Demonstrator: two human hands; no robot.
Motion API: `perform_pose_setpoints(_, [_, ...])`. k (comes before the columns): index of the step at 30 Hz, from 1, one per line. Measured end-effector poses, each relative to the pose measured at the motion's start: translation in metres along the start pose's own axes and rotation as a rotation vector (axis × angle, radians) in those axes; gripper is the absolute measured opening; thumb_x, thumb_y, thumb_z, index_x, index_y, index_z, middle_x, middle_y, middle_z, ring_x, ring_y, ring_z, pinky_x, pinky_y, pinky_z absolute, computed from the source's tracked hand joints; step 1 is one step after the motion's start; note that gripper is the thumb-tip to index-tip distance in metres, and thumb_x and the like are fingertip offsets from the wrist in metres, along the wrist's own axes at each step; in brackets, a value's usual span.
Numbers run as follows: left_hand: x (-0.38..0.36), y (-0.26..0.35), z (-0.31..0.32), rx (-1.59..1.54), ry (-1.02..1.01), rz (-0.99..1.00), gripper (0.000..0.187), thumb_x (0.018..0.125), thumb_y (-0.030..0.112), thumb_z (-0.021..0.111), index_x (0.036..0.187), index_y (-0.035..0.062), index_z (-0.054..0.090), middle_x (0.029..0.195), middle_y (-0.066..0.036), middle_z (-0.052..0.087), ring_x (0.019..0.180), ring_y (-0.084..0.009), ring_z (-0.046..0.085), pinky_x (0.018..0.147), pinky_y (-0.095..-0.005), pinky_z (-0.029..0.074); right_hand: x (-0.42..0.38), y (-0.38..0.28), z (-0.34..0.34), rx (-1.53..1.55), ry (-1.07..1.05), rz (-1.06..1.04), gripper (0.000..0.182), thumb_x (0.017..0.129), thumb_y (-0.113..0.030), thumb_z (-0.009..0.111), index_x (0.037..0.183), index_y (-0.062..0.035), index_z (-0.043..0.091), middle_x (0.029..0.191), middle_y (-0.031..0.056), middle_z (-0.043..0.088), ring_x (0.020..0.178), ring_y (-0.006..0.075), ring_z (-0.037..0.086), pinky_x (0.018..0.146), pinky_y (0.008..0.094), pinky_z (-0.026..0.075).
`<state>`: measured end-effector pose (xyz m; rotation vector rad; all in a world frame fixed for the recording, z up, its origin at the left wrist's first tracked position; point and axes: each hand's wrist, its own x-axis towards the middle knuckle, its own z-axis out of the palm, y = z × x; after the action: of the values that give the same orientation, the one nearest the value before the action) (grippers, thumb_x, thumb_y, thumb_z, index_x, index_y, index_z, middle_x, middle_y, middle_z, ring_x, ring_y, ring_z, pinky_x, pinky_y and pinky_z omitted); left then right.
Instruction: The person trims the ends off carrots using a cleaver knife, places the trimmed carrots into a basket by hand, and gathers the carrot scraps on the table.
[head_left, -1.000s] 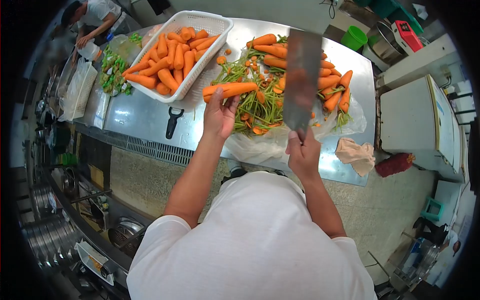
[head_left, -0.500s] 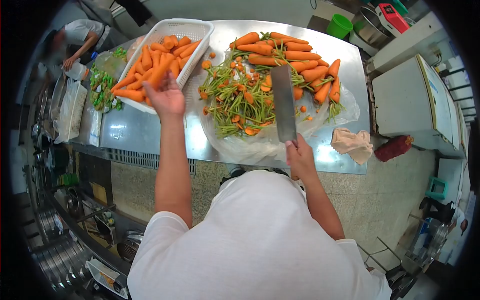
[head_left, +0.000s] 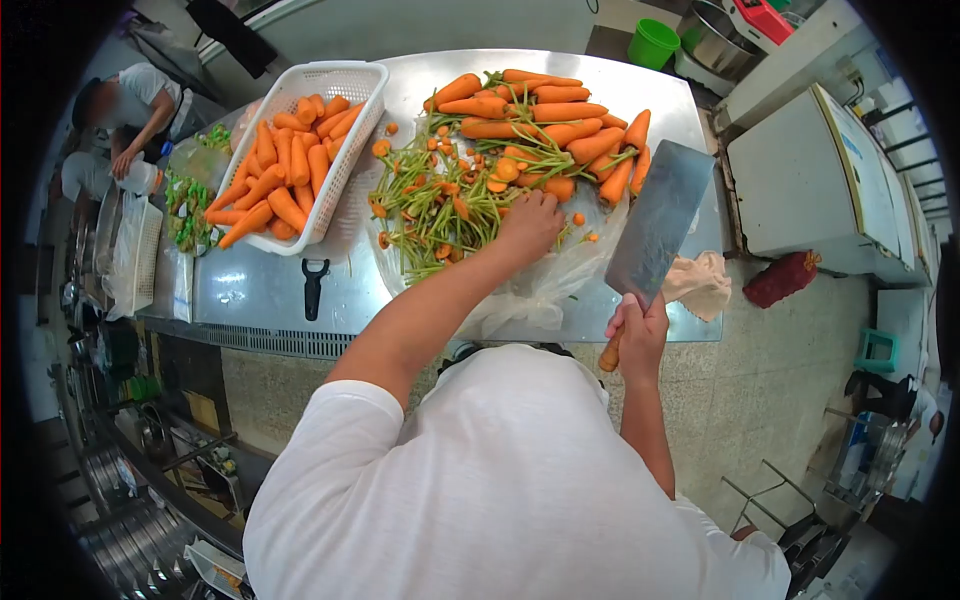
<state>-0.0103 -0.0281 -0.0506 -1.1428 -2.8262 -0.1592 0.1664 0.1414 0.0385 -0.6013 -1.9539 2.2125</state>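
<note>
My left hand (head_left: 533, 226) is on the pile of cut carrot tops and stems (head_left: 430, 205), just below whole carrots (head_left: 548, 112) with green stubs. Its fingers curl downward, and whatever is under them is hidden. In my right hand (head_left: 640, 335) is a cleaver (head_left: 662, 225), gripped by its wooden handle, with the broad blade raised at a tilt beside the carrots. A clear plastic sheet (head_left: 515, 312) lies beneath the tops. To the left, a white plastic basket (head_left: 372, 85) holds several peeled carrots (head_left: 290, 150).
A black peeler (head_left: 314, 290) lies on the steel table (head_left: 240, 290) below the basket. A beige cloth (head_left: 703, 285) sits at the right edge. Green vegetables (head_left: 195, 200) and another white basket (head_left: 150, 240) are at far left, near another person (head_left: 140, 100). A white fridge-like cabinet (head_left: 780, 180) stands right.
My left hand has moved from the basket rightward to the carrot tops; the carrots it held now lie in the basket. The cleaver has swung right, off the pile. The peeler has come into view.
</note>
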Motion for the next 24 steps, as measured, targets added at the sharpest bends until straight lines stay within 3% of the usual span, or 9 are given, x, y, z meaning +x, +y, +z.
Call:
perform_pose_setpoints(6, [0.021, -0.01, -0.013, 0.178, -0.156, 0.056, 0.015, 0.083, 0.017, 0.067, 0.097, 0.0118, 0.07, 0.102, -0.008, 0.065, 0.104, -0.0279, 0.058, 0.086, -0.0433, 0.048, -0.012, 0.007, -0.02, 0.007, 0.017, -0.002, 0.026, 0.1, -0.003, 0.048, 0.125, 0.0012, 0.053, 0.077, 0.0012, 0.05, 0.057, 0.0071, 0.047, 0.051, 0.0239, 0.046])
perform_pose_setpoints(9, [0.026, -0.026, -0.06, 0.007, -0.142, -0.017, 0.018, 0.082, 0.017, 0.069, 0.098, 0.01, 0.07, 0.098, -0.012, 0.069, 0.099, -0.0287, 0.064, 0.081, -0.0455, 0.051, -0.011, 0.007, -0.027, -0.003, 0.004, -0.004, 0.028, 0.1, -0.003, 0.049, 0.127, 0.0014, 0.053, 0.078, 0.0016, 0.051, 0.057, 0.007, 0.047, 0.051, 0.024, 0.046])
perform_pose_setpoints(11, [0.02, -0.044, -0.111, -0.33, -0.141, -0.286, 0.021, 0.081, 0.014, 0.07, 0.1, 0.0066, 0.067, 0.095, -0.015, 0.069, 0.088, -0.0302, 0.068, 0.079, -0.0442, 0.053, -0.009, 0.008, -0.03, -0.006, -0.004, 0.009, 0.027, 0.099, -0.003, 0.049, 0.125, 0.0006, 0.053, 0.078, 0.0015, 0.05, 0.058, 0.0073, 0.047, 0.051, 0.024, 0.046])
perform_pose_setpoints(13, [-0.005, -0.069, -0.157, -0.643, 0.091, -0.324, 0.02, 0.081, 0.009, 0.069, 0.099, 0.0026, 0.063, 0.09, -0.011, 0.068, 0.084, -0.027, 0.068, 0.079, -0.0397, 0.055, -0.003, 0.004, -0.028, -0.011, -0.024, 0.007, 0.027, 0.098, -0.002, 0.05, 0.124, -0.0003, 0.053, 0.077, 0.0014, 0.05, 0.058, 0.0076, 0.047, 0.051, 0.024, 0.046])
perform_pose_setpoints(18, [-0.078, -0.101, -0.169, -1.494, 0.412, -0.316, 0.047, 0.081, 0.008, 0.071, 0.126, 0.0067, 0.056, 0.108, -0.006, 0.062, 0.088, -0.0181, 0.066, 0.081, -0.0339, 0.056, 0.001, -0.005, -0.016, -0.019, -0.038, -0.063, 0.024, 0.098, -0.004, 0.053, 0.121, 0.0007, 0.053, 0.075, 0.0019, 0.051, 0.054, 0.0089, 0.049, 0.052, 0.0238, 0.046])
perform_pose_setpoints(19, [-0.088, -0.092, -0.169, -1.622, 0.283, -0.346, 0.058, 0.085, 0.009, 0.071, 0.138, 0.0074, 0.047, 0.112, -0.006, 0.058, 0.087, -0.0182, 0.065, 0.08, -0.0335, 0.056, 0.003, -0.004, -0.013, -0.02, -0.051, -0.062, 0.024, 0.098, -0.004, 0.053, 0.121, 0.0007, 0.053, 0.075, 0.0019, 0.051, 0.054, 0.0089, 0.049, 0.052, 0.0238, 0.046])
perform_pose_setpoints(20, [-0.092, -0.082, -0.166, -1.621, 0.298, -0.36, 0.058, 0.085, 0.009, 0.071, 0.138, 0.0074, 0.047, 0.112, -0.006, 0.058, 0.087, -0.0182, 0.065, 0.08, -0.0335, 0.056, 0.004, -0.002, -0.01, -0.071, -0.078, -0.121, 0.022, 0.098, -0.004, 0.054, 0.119, 0.0007, 0.054, 0.075, 0.0022, 0.053, 0.054, 0.0091, 0.05, 0.052, 0.0237, 0.046])
perform_pose_setpoints(22, [-0.093, -0.062, -0.154, -2.076, 0.13, -0.412, 0.059, 0.088, 0.018, 0.073, 0.138, 0.0067, 0.045, 0.106, -0.008, 0.059, 0.088, -0.0185, 0.066, 0.077, -0.0342, 0.056, 0.006, -0.004, -0.005, -0.131, -0.127, -0.182, 0.02, 0.098, -0.005, 0.055, 0.117, 0.0007, 0.055, 0.075, 0.0024, 0.055, 0.053, 0.0093, 0.051, 0.052, 0.0236, 0.046])
perform_pose_setpoints(24, [-0.092, -0.057, -0.125, -2.052, 0.191, -0.493, 0.057, 0.089, 0.02, 0.073, 0.137, 0.0066, 0.046, 0.103, -0.007, 0.059, 0.084, -0.0178, 0.065, 0.074, -0.0337, 0.056, 0.006, -0.009, -0.001, -0.363, -0.185, -0.167, 0.014, 0.098, -0.006, 0.056, 0.11, 0.001, 0.057, 0.072, 0.0016, 0.056, 0.054, 0.0095, 0.052, 0.053, 0.0257, 0.047])
